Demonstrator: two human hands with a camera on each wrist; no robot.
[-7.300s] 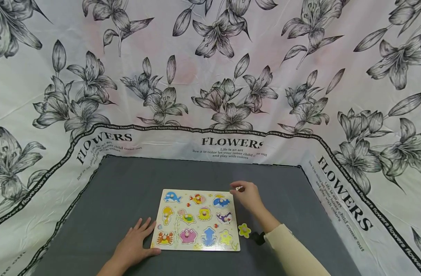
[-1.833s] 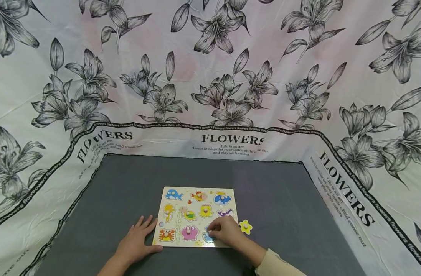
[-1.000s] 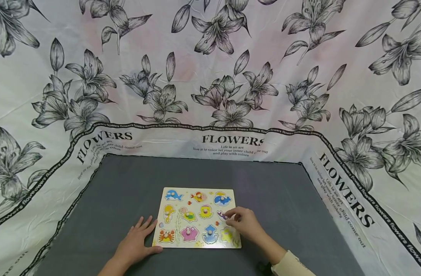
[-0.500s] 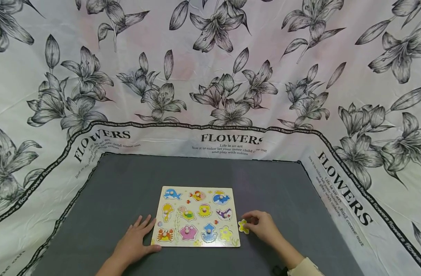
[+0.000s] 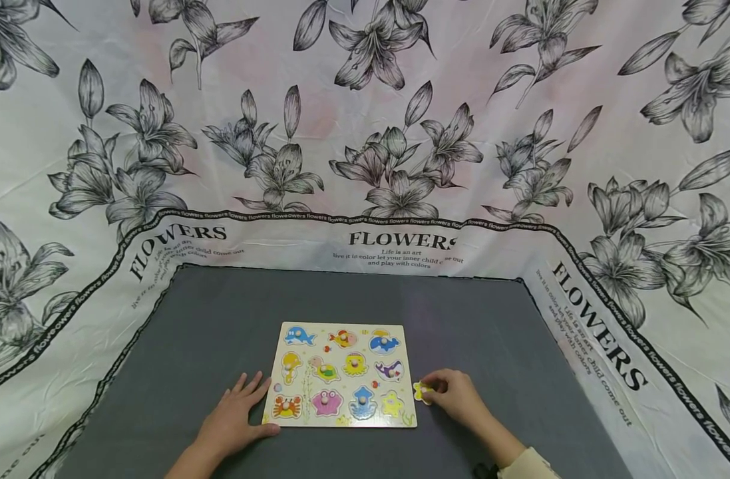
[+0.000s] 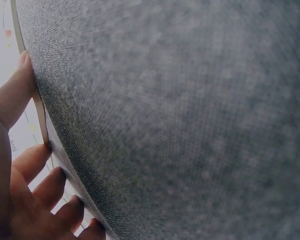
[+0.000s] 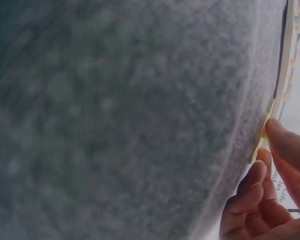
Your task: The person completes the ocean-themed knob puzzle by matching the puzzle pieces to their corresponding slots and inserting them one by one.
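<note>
A wooden peg puzzle board (image 5: 341, 418) lies flat on a dark grey felt mat (image 5: 221, 319), near the front edge. Sea-animal pieces sit in its cut-outs in three rows: a blue whale (image 5: 297, 334), an orange fish (image 5: 343, 340) and a blue round fish (image 5: 384, 343) along the far row, a yellow seahorse (image 5: 290, 366), a turtle (image 5: 324, 370), a yellow octopus (image 5: 355, 364) and a purple-and-white whale (image 5: 389, 370) in the middle, and a crab (image 5: 287, 405), a pink shell (image 5: 327, 402) and a blue squid (image 5: 362, 402) in the near row. The yellow-green recess (image 5: 392, 404) at the near right corner of the board has no peg showing.

The left hand (image 5: 231, 421) lies flat on the mat with fingers spread and relaxed, holding nothing; its thumb and fingertips press against the board's left edge (image 6: 38, 105), as the left wrist view shows.

The right hand (image 5: 457, 398) rests on the mat just right of the board, its thumb and fingers pinching the yellow starfish piece (image 5: 421, 392). The right wrist view shows the piece (image 7: 260, 137) tilted up on edge against the felt, just beside the board's right edge, clamped under the thumb. A cream sleeve (image 5: 529, 466) covers the right forearm.

A white cloth (image 5: 400, 133) printed with black lilies and the word FLOWERS rises behind and to both sides of the mat
</note>
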